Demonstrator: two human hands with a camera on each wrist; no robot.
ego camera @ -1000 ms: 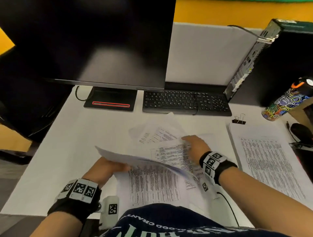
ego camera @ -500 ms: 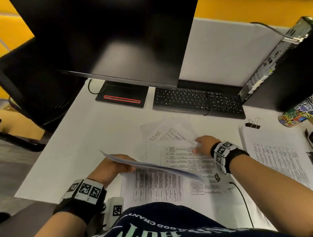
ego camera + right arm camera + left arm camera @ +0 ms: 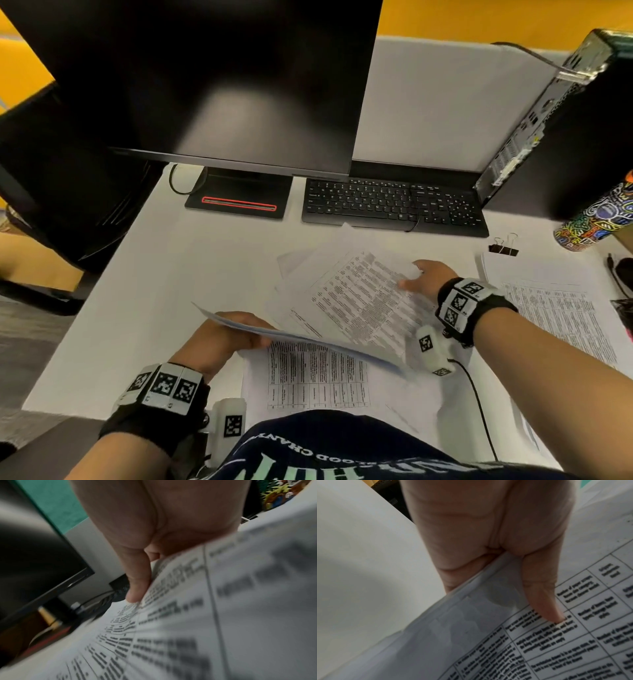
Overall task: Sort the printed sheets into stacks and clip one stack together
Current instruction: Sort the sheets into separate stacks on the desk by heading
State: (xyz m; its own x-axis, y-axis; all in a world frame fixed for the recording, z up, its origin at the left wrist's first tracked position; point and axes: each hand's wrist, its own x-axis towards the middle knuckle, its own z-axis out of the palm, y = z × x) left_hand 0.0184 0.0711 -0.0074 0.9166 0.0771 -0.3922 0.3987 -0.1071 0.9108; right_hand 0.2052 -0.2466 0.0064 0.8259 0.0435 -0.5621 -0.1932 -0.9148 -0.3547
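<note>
My left hand point(image 3: 226, 337) holds a thin bundle of printed sheets point(image 3: 308, 342) edge-on above the desk. In the left wrist view the thumb point(image 3: 544, 601) lies on top of the bundle point(image 3: 488, 649) and the fingers are underneath. My right hand point(image 3: 426, 277) pinches the far corner of one printed sheet point(image 3: 359, 301), which is raised and skewed over the loose pile; the thumb point(image 3: 137, 582) lies on this sheet point(image 3: 214, 615). Another sheet point(image 3: 315, 380) lies flat near the desk's front edge. A sorted stack point(image 3: 555, 308) sits at the right. Behind it lies a black binder clip point(image 3: 503, 247).
A dark monitor point(image 3: 222, 85) on its stand point(image 3: 239, 202) and a black keyboard point(image 3: 394, 205) run along the back of the white desk point(image 3: 144, 291). At the right stand a computer tower point(image 3: 565, 130) and a colourful bottle point(image 3: 596, 222). A black cable point(image 3: 479, 404) trails from my right wrist.
My right hand has gripped the sheet it was resting on, lifting and turning it away from the pile. My left hand still holds its bundle in the same place.
</note>
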